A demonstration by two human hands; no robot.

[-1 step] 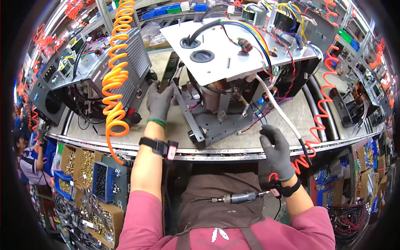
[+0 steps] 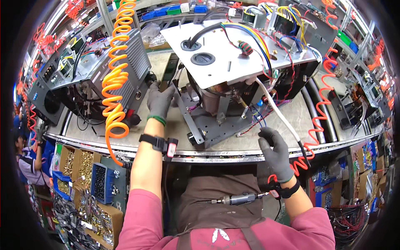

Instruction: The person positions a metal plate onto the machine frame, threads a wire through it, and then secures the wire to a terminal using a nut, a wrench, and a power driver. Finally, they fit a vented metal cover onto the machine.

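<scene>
An opened machine chassis with a white top plate (image 2: 225, 62) stands before me on the workbench, tilted to my view. Beneath the plate are a brown coil-like part (image 2: 210, 104) and a dark metal base (image 2: 214, 129). My left hand (image 2: 160, 103), in a grey glove, reaches along the chassis's left side with thumb and fingers apart. Whether its fingertips touch anything there is unclear. Near the bench's front edge, my gloved right hand (image 2: 276, 154) has its fingers bent and apart, with nothing visible in them. A white cable (image 2: 277, 110) hangs down just right of it.
Another machine with a ribbed grey side (image 2: 135, 66) stands at left behind an orange coiled hose (image 2: 114, 83). A red coiled hose (image 2: 325, 100) hangs at right. A power screwdriver (image 2: 237, 199) lies across my lap. Screw bins (image 2: 102, 183) sit below the bench at left.
</scene>
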